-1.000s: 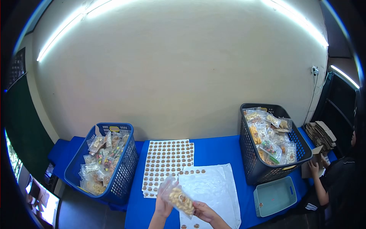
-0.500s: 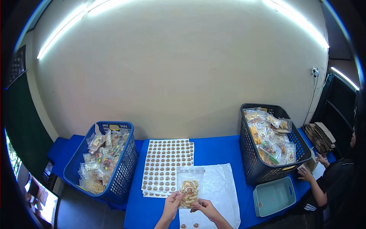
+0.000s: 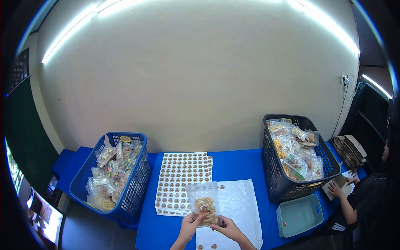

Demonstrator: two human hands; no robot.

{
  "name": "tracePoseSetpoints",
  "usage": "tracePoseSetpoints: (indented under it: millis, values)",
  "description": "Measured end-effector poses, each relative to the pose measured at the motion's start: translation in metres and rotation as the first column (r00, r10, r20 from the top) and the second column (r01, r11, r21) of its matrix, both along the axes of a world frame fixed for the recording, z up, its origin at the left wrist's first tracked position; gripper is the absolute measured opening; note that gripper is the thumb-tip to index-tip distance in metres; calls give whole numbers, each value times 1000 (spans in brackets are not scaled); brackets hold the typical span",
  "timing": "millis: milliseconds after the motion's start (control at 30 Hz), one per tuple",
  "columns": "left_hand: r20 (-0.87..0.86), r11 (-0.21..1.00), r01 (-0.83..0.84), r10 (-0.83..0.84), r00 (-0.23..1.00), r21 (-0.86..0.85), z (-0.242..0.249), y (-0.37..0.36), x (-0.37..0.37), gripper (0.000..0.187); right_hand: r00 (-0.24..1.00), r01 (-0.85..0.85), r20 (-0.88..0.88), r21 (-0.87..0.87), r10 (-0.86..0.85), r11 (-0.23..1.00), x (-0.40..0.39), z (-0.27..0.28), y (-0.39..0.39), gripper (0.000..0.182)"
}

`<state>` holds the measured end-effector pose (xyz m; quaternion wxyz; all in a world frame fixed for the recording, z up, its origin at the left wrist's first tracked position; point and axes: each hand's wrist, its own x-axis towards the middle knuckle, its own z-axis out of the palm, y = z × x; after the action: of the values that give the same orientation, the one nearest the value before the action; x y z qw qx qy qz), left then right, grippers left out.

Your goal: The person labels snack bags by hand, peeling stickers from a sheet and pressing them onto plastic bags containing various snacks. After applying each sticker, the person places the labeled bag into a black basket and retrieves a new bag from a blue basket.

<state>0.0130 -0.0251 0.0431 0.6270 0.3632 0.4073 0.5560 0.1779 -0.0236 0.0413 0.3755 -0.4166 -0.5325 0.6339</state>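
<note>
Between my hands is a clear zip bag of pale curved snacks (image 3: 207, 203), held upright with a round brown sticker on its front. My left hand (image 3: 191, 224) grips its lower left side, thumb on the front near the sticker. At the lower right corner, my right hand (image 3: 227, 228) pinches the bag with thumb and fingers. Behind the bag lie sheets of round stickers (image 3: 177, 177). White backing sheets (image 3: 239, 208) with a few stickers left on them spread out to the right, partly under my hands.
A blue basket (image 3: 143, 166) of snack bags stands left, a black basket (image 3: 273, 183) of snack bags right. A green-grey tray (image 3: 302, 229) sits before the black one. At far right, a person's hands (image 3: 336, 189) hold a cardboard piece near stacked cardboard (image 3: 350, 150).
The bag has shifted slightly left and tilted, and my left thumb has moved onto its front by the sticker. At right, the other person's cardboard piece has moved toward the black basket.
</note>
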Motion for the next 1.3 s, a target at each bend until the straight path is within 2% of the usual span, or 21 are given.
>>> tracePoseSetpoints:
  millis: [133, 233, 333, 400, 467, 500, 567, 633, 667, 767, 833, 900, 967, 1000, 1033, 1100, 1133, 1167, 1233, 1267, 1300]
  values:
    - [-109, 994, 87, -93, 990, -58, -2, 0, -4, 33, 994, -54, 99, 35, 50, 998, 10, -9, 4, 21]
    - [-78, 999, 42, -42, 996, -10, -4, -1, 4, 40, 994, 76, -87, 83, -69, 994, 18, -12, 12, 16]
    - [33, 987, 140, -143, 989, 75, 4, 0, -1, 45, 973, 228, -67, 156, -220, 961, 50, -3, 34, 13]
    - [-5, 993, 114, -114, 993, -6, 9, -1, -8, 42, 918, 396, -105, 154, -383, 905, 76, 22, 46, 15]
    - [-45, 995, 85, -88, 995, -51, 8, 0, -17, 40, 867, 498, -126, 273, -482, 823, 115, 34, 62, 16]
    - [-62, 996, 71, -75, 995, -56, 2, -1, -22, 39, 788, 614, -230, 211, -572, 761, 127, 46, 67, 19]
    - [-101, 997, 35, -42, 994, -74, -4, -2, -31, 37, 698, 638, -466, 61, -543, 768, 159, 53, 80, 33]
    - [-139, 995, -16, 3, 990, -95, -6, -4, -38, 35, 614, 678, -478, -87, -628, 730, 172, 55, 80, 39]
    - [-157, 996, -31, 17, 988, -89, -9, -4, -42, 35, 617, 687, -456, -84, -641, 722, 178, 46, 80, 37]
    - [-184, 993, -98, 84, 979, -69, -13, -3, -55, 33, 755, 575, -340, -65, -560, 815, 177, 10, 68, 32]
    - [-180, 986, -151, 137, 974, -69, -9, -2, -63, 31, 779, 540, -270, -168, -566, 824, 160, -9, 53, 25]
    - [-252, 977, -211, 202, 946, -10, -5, 5, -77, 28, 775, 573, -169, -216, -609, 790, 150, -41, 45, 18]
    - [-282, 947, -309, 320, 904, 85, -4, 16, -100, 25, 811, 557, -90, -183, -578, 810, 154, -74, 33, 22]
    - [-322, 929, -317, 364, 874, 191, 2, 21, -114, 23, 829, 543, -48, -167, -557, 823, 154, -85, 30, 26]
    - [-358, 902, -317, 412, 838, 294, 11, 28, -129, 21, 818, 557, -43, -184, -573, 810, 150, -86, 26, 29]
    - [-343, 851, -395, 507, 791, 347, 28, 44, -159, 18, 795, 586, -33, -210, -605, 782, 143, -82, 16, 34]
    - [-367, 812, -408, 561, 742, 418, 28, 54, -180, 17, 799, 560, -92, -241, -594, 792, 151, -94, 12, 25]
    - [-385, 770, -413, 613, 690, 486, 23, 67, -204, 17, 794, 582, -55, -224, -606, 782, 148, -91, 12, 21]
    - [-570, 736, -400, 676, 467, 546, 15, 89, -255, 16, 777, 621, 14, -180, -630, 763, 140, -79, 6, 18]
    - [-650, 751, -368, 659, 379, 548, 12, 99, -281, 16, 833, 554, 50, -53, -552, 831, 145, -84, -1, 28]
    - [-721, 770, -337, 632, 284, 542, 5, 106, -308, 17, 842, 539, 73, -62, -535, 840, 144, -87, 0, 27]
